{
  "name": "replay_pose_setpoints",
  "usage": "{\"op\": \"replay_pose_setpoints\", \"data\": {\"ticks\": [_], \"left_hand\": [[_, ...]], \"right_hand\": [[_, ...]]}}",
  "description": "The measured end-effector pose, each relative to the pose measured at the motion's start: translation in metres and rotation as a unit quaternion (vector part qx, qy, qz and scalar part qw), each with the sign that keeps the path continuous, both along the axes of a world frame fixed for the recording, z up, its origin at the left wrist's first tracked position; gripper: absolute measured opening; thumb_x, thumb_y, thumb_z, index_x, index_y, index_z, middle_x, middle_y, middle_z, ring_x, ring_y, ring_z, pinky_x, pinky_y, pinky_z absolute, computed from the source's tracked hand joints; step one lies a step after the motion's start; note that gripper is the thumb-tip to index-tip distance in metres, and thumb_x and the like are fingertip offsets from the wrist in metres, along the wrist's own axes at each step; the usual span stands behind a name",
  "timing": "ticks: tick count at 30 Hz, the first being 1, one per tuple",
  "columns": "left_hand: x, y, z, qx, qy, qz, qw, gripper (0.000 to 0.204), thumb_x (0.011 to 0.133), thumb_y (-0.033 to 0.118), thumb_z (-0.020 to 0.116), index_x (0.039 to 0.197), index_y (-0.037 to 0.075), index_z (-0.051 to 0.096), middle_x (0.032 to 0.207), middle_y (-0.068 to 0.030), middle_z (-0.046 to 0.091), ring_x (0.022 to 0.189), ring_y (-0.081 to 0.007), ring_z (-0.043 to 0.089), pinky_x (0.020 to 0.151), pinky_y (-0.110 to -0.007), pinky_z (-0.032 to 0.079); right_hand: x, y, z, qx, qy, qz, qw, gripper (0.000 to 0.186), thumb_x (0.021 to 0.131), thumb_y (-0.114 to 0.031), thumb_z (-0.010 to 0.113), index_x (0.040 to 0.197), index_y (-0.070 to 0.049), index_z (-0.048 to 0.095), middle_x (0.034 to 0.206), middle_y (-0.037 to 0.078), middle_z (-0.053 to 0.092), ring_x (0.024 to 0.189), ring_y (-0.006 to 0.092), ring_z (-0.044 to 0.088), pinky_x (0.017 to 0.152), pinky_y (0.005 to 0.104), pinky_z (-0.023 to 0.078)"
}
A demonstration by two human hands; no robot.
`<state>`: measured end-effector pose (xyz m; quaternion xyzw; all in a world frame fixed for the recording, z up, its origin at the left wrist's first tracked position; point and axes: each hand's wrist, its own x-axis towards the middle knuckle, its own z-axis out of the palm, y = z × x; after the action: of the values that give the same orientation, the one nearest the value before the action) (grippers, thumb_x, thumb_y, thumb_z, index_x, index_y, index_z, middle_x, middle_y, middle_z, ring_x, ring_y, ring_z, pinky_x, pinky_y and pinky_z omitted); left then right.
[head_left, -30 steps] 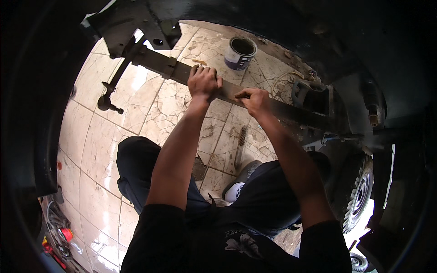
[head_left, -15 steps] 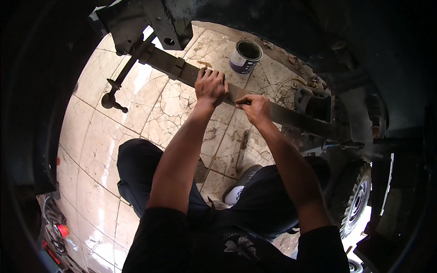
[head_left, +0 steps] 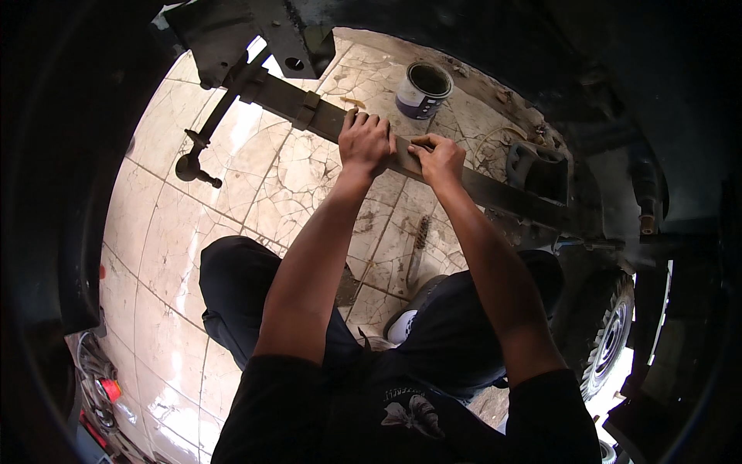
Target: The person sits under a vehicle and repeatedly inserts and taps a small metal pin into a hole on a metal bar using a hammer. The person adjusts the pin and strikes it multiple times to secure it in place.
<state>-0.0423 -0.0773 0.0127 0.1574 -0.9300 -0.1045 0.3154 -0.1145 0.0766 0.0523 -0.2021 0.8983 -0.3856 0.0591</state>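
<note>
A long flat dark metal bar (head_left: 502, 197), much like a leaf spring, runs slantwise in front of me from upper left to right. My left hand (head_left: 365, 143) is closed over it, fingers bent across the far edge. Just to the right, my right hand (head_left: 440, 161) is pinched at the bar's top face, thumb against bent fingers; whatever is in the pinch is too small and hidden to name. The bar's surface between the hands looks lighter brown. A metal clip (head_left: 305, 110) wraps the bar left of my left hand.
Beyond the bar an open paint can (head_left: 423, 91) stands on cracked tiles. A wire brush (head_left: 418, 251) lies between my feet. At left hangs a rod with a ball joint (head_left: 188, 166). Tools (head_left: 100, 390) lie lower left, a wheel (head_left: 609, 340) stands right, and dark vehicle parts surround me.
My right hand has shifted slightly across the bar toward its far edge, still pinched. My left hand keeps its place on the bar. The whole view has shifted a little.
</note>
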Motion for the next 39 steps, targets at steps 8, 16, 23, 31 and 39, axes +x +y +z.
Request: {"op": "replay_pose_setpoints", "data": {"ticks": [8,16,23,31,39], "left_hand": [[0.011,-0.003,0.003,-0.006,-0.022,-0.039,0.999,0.029,0.095,0.038,0.062,0.097,0.012,0.075,0.1,-0.009,0.073,0.11,-0.027,0.066,0.114,-0.045,0.04],[0.015,-0.007,0.001,-0.014,-0.053,-0.058,0.997,0.032,0.096,0.04,0.063,0.107,0.012,0.075,0.106,-0.0112,0.071,0.116,-0.0287,0.063,0.12,-0.046,0.037],[0.015,-0.004,0.007,0.004,-0.106,-0.061,0.993,0.038,0.097,0.043,0.064,0.121,0.013,0.072,0.12,-0.0107,0.069,0.128,-0.0283,0.059,0.125,-0.044,0.032],[0.037,-0.004,0.026,0.01,-0.199,-0.065,0.978,0.079,0.088,0.06,0.075,0.152,0.019,0.055,0.161,-0.0098,0.049,0.157,-0.0272,0.033,0.133,-0.047,0.015],[0.048,-0.024,0.016,0.038,-0.148,-0.122,0.981,0.083,0.074,0.041,0.091,0.148,0.02,0.06,0.154,-0.0066,0.056,0.151,-0.0262,0.043,0.13,-0.045,0.027]], "right_hand": [[0.015,0.011,-0.009,0.007,0.027,0.012,1.0,0.023,0.081,-0.02,0.089,0.1,-0.007,0.083,0.091,0.015,0.08,0.084,0.0304,0.078,0.082,0.0383,0.059],[0.019,0.011,-0.007,0.018,-0.01,0.017,1.0,0.021,0.083,-0.021,0.089,0.1,-0.01,0.085,0.09,0.014,0.08,0.082,0.0255,0.078,0.078,0.0372,0.059],[0.001,0.004,0.001,0.039,-0.042,-0.015,0.998,0.018,0.083,-0.02,0.088,0.098,-0.011,0.086,0.088,0.013,0.081,0.08,0.023,0.078,0.077,0.0349,0.06],[0.002,0.008,0.003,0.054,-0.037,0.013,0.998,0.021,0.081,-0.024,0.09,0.099,-0.012,0.086,0.088,0.01,0.081,0.081,0.0228,0.079,0.078,0.0354,0.06],[0.018,0.018,-0.003,0.021,-0.02,0.06,0.998,0.021,0.082,-0.019,0.089,0.1,-0.009,0.085,0.092,0.012,0.081,0.085,0.0226,0.079,0.081,0.0337,0.06]]}}
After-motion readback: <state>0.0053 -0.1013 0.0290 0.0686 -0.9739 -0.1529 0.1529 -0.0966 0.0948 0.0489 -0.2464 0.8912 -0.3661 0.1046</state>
